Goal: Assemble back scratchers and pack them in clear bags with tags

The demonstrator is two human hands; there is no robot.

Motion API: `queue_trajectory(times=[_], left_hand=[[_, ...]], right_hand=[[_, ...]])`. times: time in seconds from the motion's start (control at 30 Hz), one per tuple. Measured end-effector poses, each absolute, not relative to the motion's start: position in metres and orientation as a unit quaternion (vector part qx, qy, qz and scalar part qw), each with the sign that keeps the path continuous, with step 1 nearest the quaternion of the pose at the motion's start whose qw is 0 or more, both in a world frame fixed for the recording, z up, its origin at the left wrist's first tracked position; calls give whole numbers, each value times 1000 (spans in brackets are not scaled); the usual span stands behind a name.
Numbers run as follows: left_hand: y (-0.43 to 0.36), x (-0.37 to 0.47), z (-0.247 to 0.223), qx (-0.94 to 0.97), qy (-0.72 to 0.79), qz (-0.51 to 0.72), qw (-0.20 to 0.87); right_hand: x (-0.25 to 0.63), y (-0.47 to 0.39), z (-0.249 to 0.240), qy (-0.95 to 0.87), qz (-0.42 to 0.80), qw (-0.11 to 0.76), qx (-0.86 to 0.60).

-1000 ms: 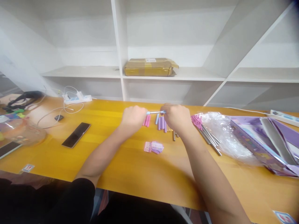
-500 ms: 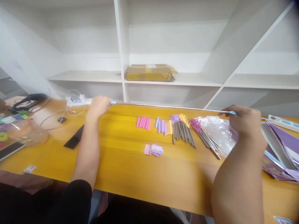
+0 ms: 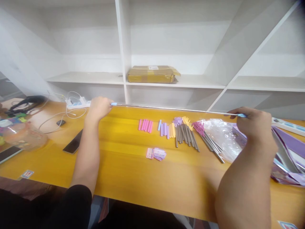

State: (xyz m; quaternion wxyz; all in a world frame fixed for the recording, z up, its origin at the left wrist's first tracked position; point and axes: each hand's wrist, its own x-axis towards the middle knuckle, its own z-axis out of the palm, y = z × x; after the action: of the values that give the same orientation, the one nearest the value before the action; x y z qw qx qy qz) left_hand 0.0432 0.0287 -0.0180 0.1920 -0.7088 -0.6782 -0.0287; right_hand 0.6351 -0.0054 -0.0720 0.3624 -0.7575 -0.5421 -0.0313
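Note:
Stretched level above the table is an extended telescopic back scratcher (image 3: 171,108), a thin silver rod with light-blue ends. My left hand (image 3: 100,108) is closed around its blue handle end. At the other end my right hand (image 3: 254,124) grips the blue head, mostly hidden by the fingers. Below the rod lie several back scratchers with purple and yellow claws (image 3: 187,130), and others with pink claws (image 3: 208,136). To their left are loose grip sleeves: pink (image 3: 145,126), one blue (image 3: 159,125), purple (image 3: 165,129) and yellow (image 3: 172,130). Small printed cards (image 3: 156,154) lie nearer me.
Crumpled clear plastic (image 3: 221,138) and a purple bag (image 3: 289,152) lie at right. On the left are phones (image 3: 73,143), a clear jar (image 3: 25,135), cables and a power strip (image 3: 78,105). Behind the table, white shelving holds a taped parcel (image 3: 152,74).
My hands have moved slightly farther apart, the right one going right, and the rod is drawn out a little longer. The things on the table lie as before.

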Motion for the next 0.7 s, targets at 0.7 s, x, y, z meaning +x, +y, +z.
queue_trajectory(times=[0.7], left_hand=[[-1, 49, -1, -665, -685, -147, 258]], right_hand=[[629, -17, -63, -502, -123, 455, -725]])
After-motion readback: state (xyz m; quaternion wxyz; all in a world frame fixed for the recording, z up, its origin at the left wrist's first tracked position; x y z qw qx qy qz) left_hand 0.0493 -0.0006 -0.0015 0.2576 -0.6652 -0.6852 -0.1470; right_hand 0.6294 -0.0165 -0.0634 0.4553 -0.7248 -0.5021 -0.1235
